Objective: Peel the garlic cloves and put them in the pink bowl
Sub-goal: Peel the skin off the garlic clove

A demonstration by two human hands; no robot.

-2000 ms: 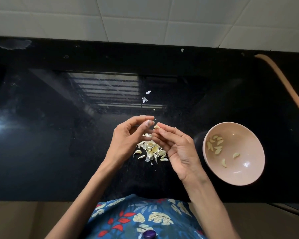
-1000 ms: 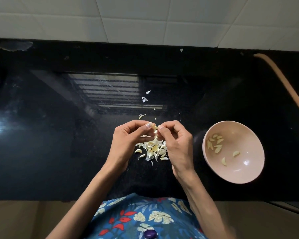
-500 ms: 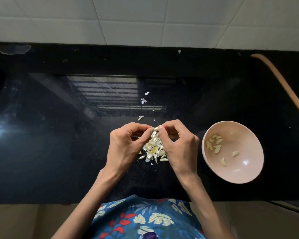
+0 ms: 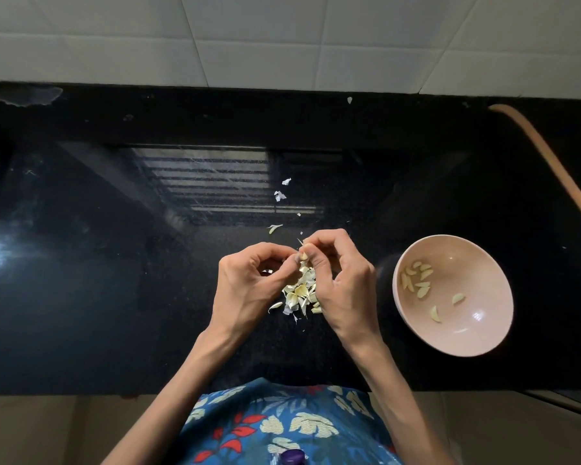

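Centrally, just above the dark worktop (image 4: pixel 114 263), both hands meet fingertip to fingertip around one small garlic clove (image 4: pixel 304 256). The left hand (image 4: pixel 249 280) has its fingers curled, with thumb and forefinger pinching the clove from the left. The right hand (image 4: pixel 342 280) is curled too, its thumb and fingertips closed on the same clove from the right, so the clove sits between the two thumbs at the point where the hands touch. Directly beneath that point, in the gap between the two palms, a heap of pale garlic skins (image 4: pixel 299 295) lies on the worktop, partly hidden by the right hand. A few loose scraps of skin (image 4: pixel 280 195) lie farther back on the worktop, apart from the heap. The pink bowl (image 4: pixel 467 260) stands to the right of the right hand, near it but not touching, and holds several peeled cloves (image 4: pixel 418 278) gathered mostly against its left inner wall, with two more lower down. White wall tiles (image 4: pixel 282 45) run along the far edge of the worktop, and a blue floral garment (image 4: pixel 282 427) shows at the near edge between the forearms.
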